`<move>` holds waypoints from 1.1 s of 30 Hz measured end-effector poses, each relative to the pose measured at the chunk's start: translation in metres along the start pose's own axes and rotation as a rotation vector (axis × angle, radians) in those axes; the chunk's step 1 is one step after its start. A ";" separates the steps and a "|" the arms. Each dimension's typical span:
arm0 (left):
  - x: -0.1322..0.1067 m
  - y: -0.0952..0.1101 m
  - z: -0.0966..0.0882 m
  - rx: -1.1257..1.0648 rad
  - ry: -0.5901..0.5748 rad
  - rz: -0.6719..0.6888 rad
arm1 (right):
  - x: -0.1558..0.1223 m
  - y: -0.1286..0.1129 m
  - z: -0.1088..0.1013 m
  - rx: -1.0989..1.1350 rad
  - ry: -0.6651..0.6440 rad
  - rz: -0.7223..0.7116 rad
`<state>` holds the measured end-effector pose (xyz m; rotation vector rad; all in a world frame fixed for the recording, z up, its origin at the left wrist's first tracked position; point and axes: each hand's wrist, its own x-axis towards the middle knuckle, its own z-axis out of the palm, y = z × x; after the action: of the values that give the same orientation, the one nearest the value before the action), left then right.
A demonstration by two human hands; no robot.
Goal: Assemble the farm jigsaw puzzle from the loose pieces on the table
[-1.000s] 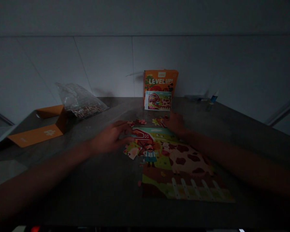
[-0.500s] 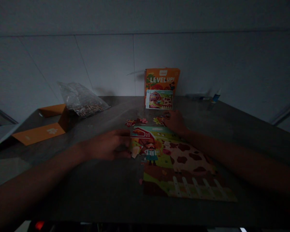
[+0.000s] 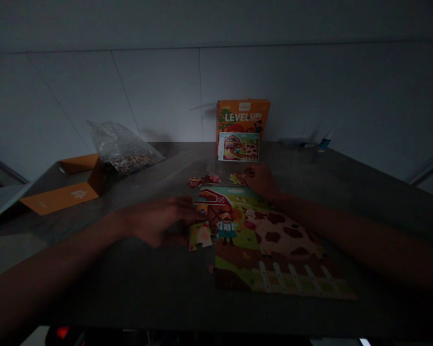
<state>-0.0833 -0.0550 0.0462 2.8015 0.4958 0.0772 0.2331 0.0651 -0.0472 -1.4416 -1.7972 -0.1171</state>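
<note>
A partly assembled jigsaw puzzle (image 3: 285, 235) lies on the table, showing a farmer, a spotted cow, a fence and part of a red barn. At its left edge, my left hand (image 3: 155, 221) pinches a green puzzle piece with a pale patch (image 3: 201, 235) between thumb and fingers. My right hand (image 3: 263, 182) is beyond the top edge, its fingers closed around a dark red piece (image 3: 250, 171) that is mostly hidden. Touching or just beside those fingertips is a green-and-brown piece (image 3: 236, 179). Red barn pieces (image 3: 195, 181) and a pink-and-red piece (image 3: 212, 179) lie left of it.
An orange "LEVEL UP!" box (image 3: 243, 115) stands by the wall with a picture card (image 3: 240, 146) leaning on it. A clear plastic bag of pieces (image 3: 130, 156) and an open orange box (image 3: 61, 197) sit at left. A small blue bottle (image 3: 324, 143) stands at back right.
The green piece at my left hand has come down and now shows more fully left of the farmer. My right hand has stayed almost in place.
</note>
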 end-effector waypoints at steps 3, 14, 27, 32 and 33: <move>0.001 0.001 0.001 -0.041 -0.020 -0.002 | 0.001 0.000 -0.002 0.022 -0.053 0.024; 0.008 0.009 0.011 0.036 0.087 -0.040 | 0.001 -0.015 -0.012 0.061 -0.105 0.089; 0.016 0.022 0.019 0.217 0.129 -0.185 | -0.002 -0.019 -0.015 0.051 -0.113 0.104; 0.007 0.021 0.007 0.198 0.104 -0.194 | 0.000 -0.021 -0.017 0.060 -0.151 0.111; 0.005 0.020 0.006 0.175 0.095 -0.193 | 0.000 -0.021 -0.017 0.060 -0.156 0.108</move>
<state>-0.0710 -0.0731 0.0465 2.9112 0.8311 0.1321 0.2241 0.0483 -0.0273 -1.5366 -1.8265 0.1068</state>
